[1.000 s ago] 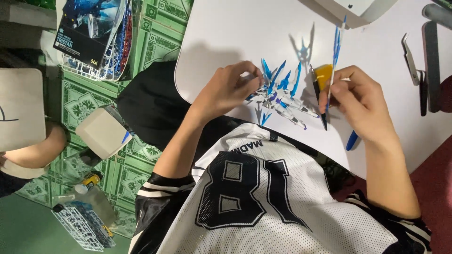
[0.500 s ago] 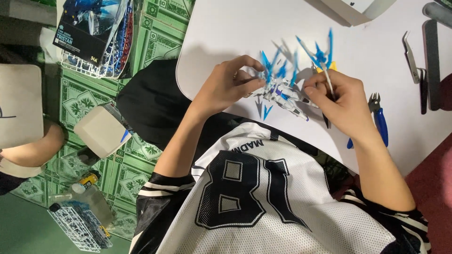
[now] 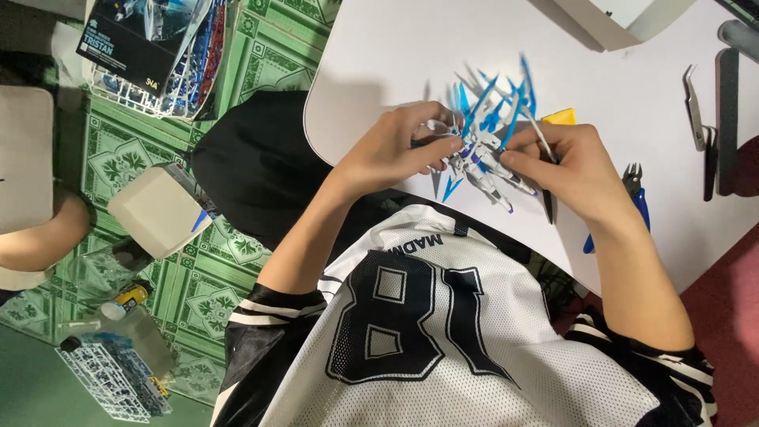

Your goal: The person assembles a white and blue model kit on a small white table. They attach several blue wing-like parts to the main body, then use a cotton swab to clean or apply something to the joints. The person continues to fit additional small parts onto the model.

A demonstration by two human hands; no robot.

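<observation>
A small white model figure (image 3: 484, 162) with blue spiky wings is held just above the white table (image 3: 395, 55). My left hand (image 3: 395, 150) pinches its left side with fingertips. My right hand (image 3: 581, 174) grips its right side, and a thin stick-like tool (image 3: 547, 207) pokes out below and above these fingers. A loose blue pointed piece (image 3: 451, 188) lies on the table under the figure.
Blue-handled nippers (image 3: 637, 198) lie right of my right hand, with a yellow object (image 3: 563, 116) behind it. Tweezers (image 3: 694, 107) and a dark long tool (image 3: 726, 119) lie at the far right. A box with plastic part frames (image 3: 150, 47) sits on the green floor mat.
My right hand has moved left onto the figure, uncovering the nippers. The figure's blue wings have turned and swung up and right. My left hand has barely moved.
</observation>
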